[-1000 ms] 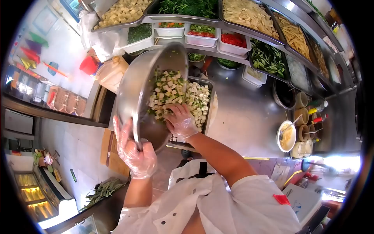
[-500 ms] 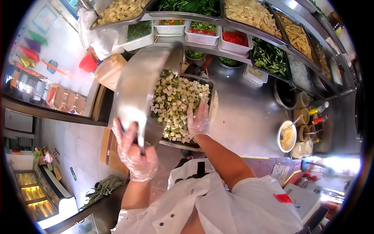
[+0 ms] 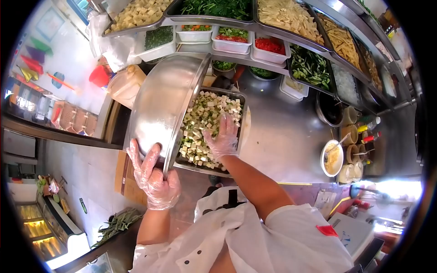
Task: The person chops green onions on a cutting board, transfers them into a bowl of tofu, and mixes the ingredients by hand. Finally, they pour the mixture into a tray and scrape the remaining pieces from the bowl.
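My left hand (image 3: 156,179), in a clear plastic glove, grips the lower rim of a large metal bowl (image 3: 161,102). The bowl is tipped on its side over the left edge of a metal tray (image 3: 242,132). White cubes mixed with green pieces (image 3: 205,113) fill the tray. Over the cubes lies my right hand (image 3: 223,139), also gloved, its fingers spread and touching them. The bowl's inside is turned away from view.
Behind the tray stand white tubs of chopped vegetables (image 3: 232,41) and a raised row of food trays (image 3: 214,20). A white bowl with a spoon (image 3: 332,159) and several jars (image 3: 350,136) are at the right. Metal counter (image 3: 282,132) lies between.
The bowl has tipped further over, its opening now facing more toward the tray. My right hand has moved left, inward over the cubes. The whole view has shifted slightly.
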`<state>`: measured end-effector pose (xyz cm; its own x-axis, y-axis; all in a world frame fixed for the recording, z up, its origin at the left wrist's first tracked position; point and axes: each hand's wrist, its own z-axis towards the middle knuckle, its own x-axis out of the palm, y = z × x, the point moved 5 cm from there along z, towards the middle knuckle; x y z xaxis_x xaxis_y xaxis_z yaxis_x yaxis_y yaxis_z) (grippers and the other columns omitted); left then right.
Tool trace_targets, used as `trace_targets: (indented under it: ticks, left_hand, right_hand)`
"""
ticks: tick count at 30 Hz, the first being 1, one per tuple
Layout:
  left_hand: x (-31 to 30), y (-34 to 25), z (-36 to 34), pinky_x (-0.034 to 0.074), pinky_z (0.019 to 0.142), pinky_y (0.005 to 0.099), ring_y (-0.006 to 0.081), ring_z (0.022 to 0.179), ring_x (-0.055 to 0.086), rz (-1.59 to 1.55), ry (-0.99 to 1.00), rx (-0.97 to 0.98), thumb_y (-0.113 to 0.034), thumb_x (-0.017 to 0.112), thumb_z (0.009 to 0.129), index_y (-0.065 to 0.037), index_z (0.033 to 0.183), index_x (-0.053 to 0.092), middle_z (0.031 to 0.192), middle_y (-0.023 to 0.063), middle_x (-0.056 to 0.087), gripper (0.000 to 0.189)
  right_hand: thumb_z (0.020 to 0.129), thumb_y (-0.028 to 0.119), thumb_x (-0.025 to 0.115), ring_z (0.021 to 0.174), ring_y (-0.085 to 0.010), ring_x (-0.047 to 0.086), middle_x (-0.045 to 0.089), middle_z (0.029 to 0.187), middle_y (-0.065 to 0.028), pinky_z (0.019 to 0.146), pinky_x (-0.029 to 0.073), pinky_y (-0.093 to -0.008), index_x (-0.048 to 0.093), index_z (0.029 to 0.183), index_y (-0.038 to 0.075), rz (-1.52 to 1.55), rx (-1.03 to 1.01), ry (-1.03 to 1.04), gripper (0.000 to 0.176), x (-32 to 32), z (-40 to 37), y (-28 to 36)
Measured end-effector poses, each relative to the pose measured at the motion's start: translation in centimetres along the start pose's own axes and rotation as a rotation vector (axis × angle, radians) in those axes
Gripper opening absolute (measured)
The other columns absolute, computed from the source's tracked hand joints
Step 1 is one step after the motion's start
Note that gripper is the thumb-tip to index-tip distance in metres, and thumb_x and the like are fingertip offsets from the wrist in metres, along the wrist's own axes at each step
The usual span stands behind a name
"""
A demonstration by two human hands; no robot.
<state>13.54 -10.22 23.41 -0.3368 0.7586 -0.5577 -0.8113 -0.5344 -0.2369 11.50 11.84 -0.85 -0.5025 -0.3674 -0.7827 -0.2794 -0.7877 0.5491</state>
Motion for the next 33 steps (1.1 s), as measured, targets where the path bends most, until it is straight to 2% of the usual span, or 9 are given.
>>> trace_targets:
  ticks: [13,15,18,21,23,25,29,31,33]
  left_hand:
    - [-2.8,2.2,-0.1,0.034,0.121,0.0642,0.0591,0.147,0.040,-0.074,-0.040,-0.068,0.014,0.046,0.071,-0.002,0.122,0.066,0.150,0.0183,0.059,0.057]
    - [-3.6,2.8,1.2,0.036,0.118,0.0691,0.0654,0.142,0.042,0.004,0.006,-0.210,0.008,0.050,0.071,0.001,0.095,0.050,0.139,0.0207,0.064,0.025]
    - [-4.8,6.0,0.7,0.029,0.123,0.0609,0.0516,0.152,0.038,-0.259,-0.109,-0.429,0.010,0.053,0.072,0.000,0.124,0.068,0.152,0.0194,0.057,0.055]
    - [-4.9,7.3,2.8,0.035,0.122,0.0480,0.0403,0.150,0.045,-0.424,-0.129,-0.508,0.013,0.050,0.070,0.005,0.114,0.071,0.156,0.0209,0.054,0.049]
    - [-4.9,7.4,4.1,0.037,0.120,0.0431,0.0357,0.149,0.047,-0.486,-0.158,-0.659,0.014,0.048,0.069,0.006,0.108,0.072,0.158,0.0216,0.052,0.047]
    - [-4.8,7.9,4.8,0.038,0.118,0.0397,0.0325,0.149,0.048,-0.544,-0.162,-0.755,0.015,0.047,0.069,0.007,0.103,0.073,0.160,0.0227,0.050,0.044]
    - [-6.1,9.7,3.9,0.037,0.117,0.0390,0.0338,0.149,0.048,-0.611,-0.128,-0.747,0.014,0.049,0.068,0.006,0.091,0.071,0.161,0.0275,0.048,0.033]
    - [-6.6,9.8,3.4,0.035,0.118,0.0402,0.0355,0.150,0.047,-0.579,-0.112,-0.688,0.014,0.049,0.068,0.005,0.088,0.069,0.160,0.0288,0.048,0.030]
    - [-5.9,10.5,3.3,0.033,0.120,0.0423,0.0378,0.152,0.044,-0.596,-0.179,-0.668,0.014,0.050,0.067,0.004,0.087,0.068,0.159,0.0285,0.049,0.029]
  right_hand:
    - [0.099,0.023,0.069,0.127,-0.0409,0.062,0.061,0.138,-0.0221,0.108,0.052,-0.0504,0.064,0.135,0.002,0.363,-0.312,0.053,0.042,-7.3,2.5,4.5]
    - [0.097,0.017,0.069,0.112,-0.0389,0.068,0.067,0.122,-0.0205,0.098,0.058,-0.0475,0.068,0.127,0.003,0.632,-0.528,0.179,0.033,-8.9,6.2,7.7]
    - [0.096,0.016,0.067,0.112,-0.0368,0.066,0.068,0.117,-0.0182,0.096,0.057,-0.0455,0.069,0.120,0.003,0.606,-1.092,0.213,0.027,-12.8,10.0,16.9]
    - [0.097,0.019,0.064,0.112,-0.0319,0.065,0.068,0.113,-0.0164,0.096,0.055,-0.0444,0.067,0.109,0.002,0.461,-1.694,0.341,0.020,-15.7,10.8,27.5]
    - [0.097,0.019,0.062,0.107,-0.0313,0.066,0.068,0.116,-0.0165,0.097,0.053,-0.0441,0.066,0.105,0.005,0.554,-1.594,0.568,0.017,-13.3,12.5,30.9]
    - [0.099,0.022,0.059,0.105,-0.0353,0.068,0.070,0.113,-0.0188,0.096,0.054,-0.0454,0.069,0.112,0.007,-0.108,-1.549,0.623,0.022,-16.5,14.8,31.8]
    - [0.104,0.023,0.057,0.110,-0.0386,0.069,0.072,0.116,-0.0211,0.095,0.055,-0.0461,0.070,0.125,0.007,-0.125,-0.867,0.846,0.029,-12.0,22.9,25.2]
    - [0.108,0.028,0.056,0.116,-0.0381,0.067,0.072,0.124,-0.0202,0.100,0.054,-0.0443,0.069,0.134,0.009,0.472,-0.750,0.439,0.035,-7.0,23.2,17.1]
    - [0.111,0.036,0.055,0.120,-0.0312,0.069,0.072,0.129,-0.0188,0.105,0.052,-0.0412,0.067,0.139,0.009,0.567,-0.383,0.591,0.041,0.0,19.5,11.0]
